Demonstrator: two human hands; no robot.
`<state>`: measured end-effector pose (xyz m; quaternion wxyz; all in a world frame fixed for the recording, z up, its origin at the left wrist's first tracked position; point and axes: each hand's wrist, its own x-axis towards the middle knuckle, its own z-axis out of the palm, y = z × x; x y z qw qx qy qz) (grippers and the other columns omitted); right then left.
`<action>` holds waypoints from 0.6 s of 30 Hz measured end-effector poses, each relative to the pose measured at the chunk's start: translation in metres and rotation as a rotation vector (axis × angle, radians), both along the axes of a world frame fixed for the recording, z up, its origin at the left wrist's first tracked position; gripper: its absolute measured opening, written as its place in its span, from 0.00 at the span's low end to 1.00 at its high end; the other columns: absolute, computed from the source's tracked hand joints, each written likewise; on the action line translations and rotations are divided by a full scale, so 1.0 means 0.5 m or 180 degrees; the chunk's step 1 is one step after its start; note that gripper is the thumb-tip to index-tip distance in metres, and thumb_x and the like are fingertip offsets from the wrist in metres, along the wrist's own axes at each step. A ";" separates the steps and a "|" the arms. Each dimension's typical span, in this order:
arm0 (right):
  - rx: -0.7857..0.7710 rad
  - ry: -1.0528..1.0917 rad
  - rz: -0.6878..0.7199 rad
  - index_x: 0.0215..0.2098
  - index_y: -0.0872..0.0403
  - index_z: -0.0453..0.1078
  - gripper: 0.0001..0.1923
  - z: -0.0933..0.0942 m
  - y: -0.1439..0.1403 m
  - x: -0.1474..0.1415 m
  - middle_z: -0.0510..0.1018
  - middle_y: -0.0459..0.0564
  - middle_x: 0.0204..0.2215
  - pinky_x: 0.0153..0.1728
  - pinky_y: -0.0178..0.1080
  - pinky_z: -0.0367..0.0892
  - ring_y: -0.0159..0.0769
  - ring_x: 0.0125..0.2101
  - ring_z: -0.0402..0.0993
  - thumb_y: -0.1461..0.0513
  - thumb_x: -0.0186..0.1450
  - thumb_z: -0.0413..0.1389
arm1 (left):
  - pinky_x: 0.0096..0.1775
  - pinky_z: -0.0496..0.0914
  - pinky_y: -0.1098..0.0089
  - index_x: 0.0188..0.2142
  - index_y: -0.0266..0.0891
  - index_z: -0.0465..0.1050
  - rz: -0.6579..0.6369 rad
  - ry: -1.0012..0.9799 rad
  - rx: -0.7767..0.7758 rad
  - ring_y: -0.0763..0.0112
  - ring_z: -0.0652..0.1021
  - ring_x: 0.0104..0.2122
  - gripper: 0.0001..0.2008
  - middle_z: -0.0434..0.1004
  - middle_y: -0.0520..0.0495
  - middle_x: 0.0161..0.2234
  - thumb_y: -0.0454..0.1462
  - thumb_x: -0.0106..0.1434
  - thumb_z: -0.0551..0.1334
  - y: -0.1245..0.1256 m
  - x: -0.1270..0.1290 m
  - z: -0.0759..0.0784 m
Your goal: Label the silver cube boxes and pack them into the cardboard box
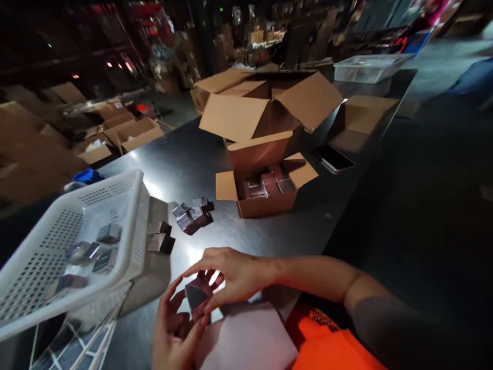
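Observation:
Both my hands meet around a small dark box-shaped block (198,297) at the lower middle of the view. My left hand (173,331) curls its fingers and thumb against the left side and bottom of it. From the right, my right hand (235,273) reaches over with its fingers on the top and its thumb at the near edge. Just behind lie several similar silvery blocks (193,215) in a small cluster. Two more dark blocks (162,244) sit beside the basket. An open carton (267,206) behind them holds several rows of such blocks, partly shaded.
At left stands a white perforated basket (139,216) with some blocks inside. A large open carton (234,115) is at the back, near a phone (334,158) and another white basket (362,69). A white flat-topped thing (246,339) is close to my body on the metal table (246,236).

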<state>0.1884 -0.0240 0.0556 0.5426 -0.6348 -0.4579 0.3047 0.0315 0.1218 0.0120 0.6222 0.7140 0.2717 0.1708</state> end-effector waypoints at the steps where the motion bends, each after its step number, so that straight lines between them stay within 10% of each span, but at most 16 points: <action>1: 0.0220 -0.0181 -0.0175 0.57 0.43 0.75 0.31 0.013 -0.013 0.006 0.73 0.49 0.45 0.42 0.36 0.79 0.39 0.44 0.77 0.54 0.55 0.71 | 0.21 0.69 0.73 0.60 0.51 0.68 0.0023 -0.0059 0.0084 0.80 0.69 0.18 0.41 0.81 0.46 0.49 0.51 0.47 0.76 0.004 0.003 -0.002; 7: 0.0378 -0.2824 -0.1979 0.60 0.50 0.72 0.26 0.100 -0.154 0.200 0.72 0.56 0.51 0.57 0.49 0.72 0.45 0.53 0.73 0.67 0.63 0.58 | 0.12 0.53 0.76 0.56 0.46 0.72 0.0273 -0.0382 0.0318 0.84 0.61 0.14 0.33 0.81 0.43 0.48 0.53 0.54 0.72 0.035 0.003 -0.002; 12: -0.1149 -0.3682 -0.1404 0.58 0.54 0.73 0.25 0.129 -0.256 0.370 0.75 0.59 0.51 0.54 0.49 0.72 0.47 0.51 0.74 0.71 0.64 0.52 | 0.12 0.55 0.72 0.52 0.45 0.74 0.0396 -0.0409 0.0519 0.81 0.62 0.13 0.32 0.83 0.45 0.45 0.58 0.54 0.69 0.034 0.001 -0.003; 18: -0.1690 -0.3709 -0.1083 0.56 0.57 0.74 0.20 0.137 -0.273 0.388 0.75 0.60 0.50 0.48 0.42 0.71 0.42 0.44 0.76 0.67 0.67 0.57 | 0.16 0.60 0.72 0.50 0.44 0.76 0.0394 -0.0290 0.0914 0.78 0.63 0.13 0.35 0.84 0.46 0.38 0.63 0.51 0.67 0.053 0.008 -0.032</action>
